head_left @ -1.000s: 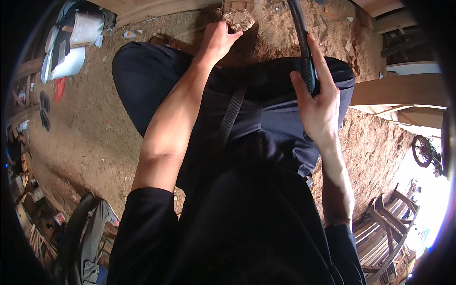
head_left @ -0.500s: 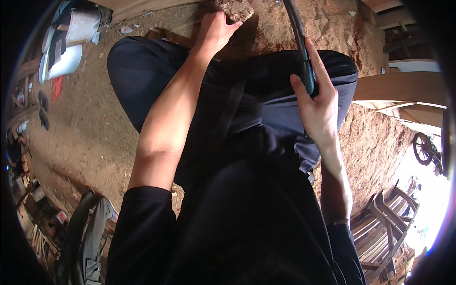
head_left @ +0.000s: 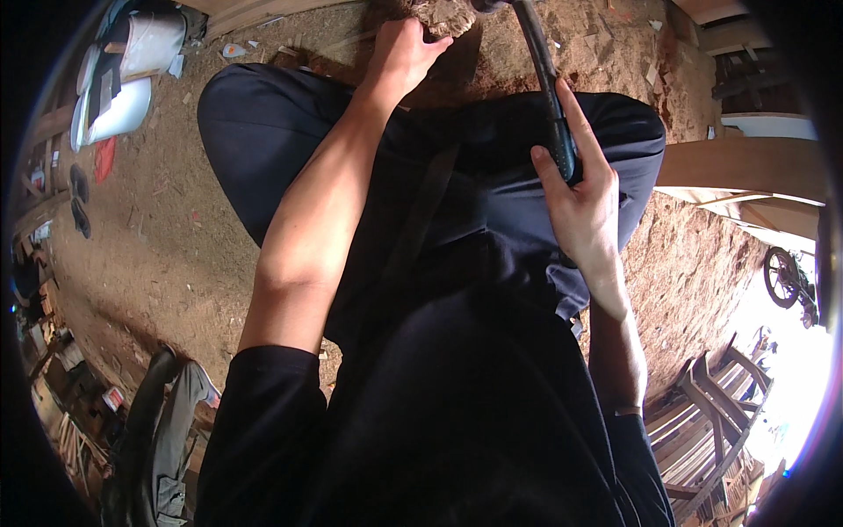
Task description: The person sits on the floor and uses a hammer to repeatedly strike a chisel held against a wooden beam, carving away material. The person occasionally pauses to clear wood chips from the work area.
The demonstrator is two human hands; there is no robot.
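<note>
One left hand (head_left: 401,61) gripping rough block (head_left: 446,16), right hand (head_left: 584,204) clasping handle (head_left: 543,79), now further left

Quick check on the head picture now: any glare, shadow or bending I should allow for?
Head view: glare burns out the right side below the wheel; head view: the dark trousers lose detail in shadow, while the right hand on the black handle is bright; head view: the wooden board looks bowed near the rim.
</note>
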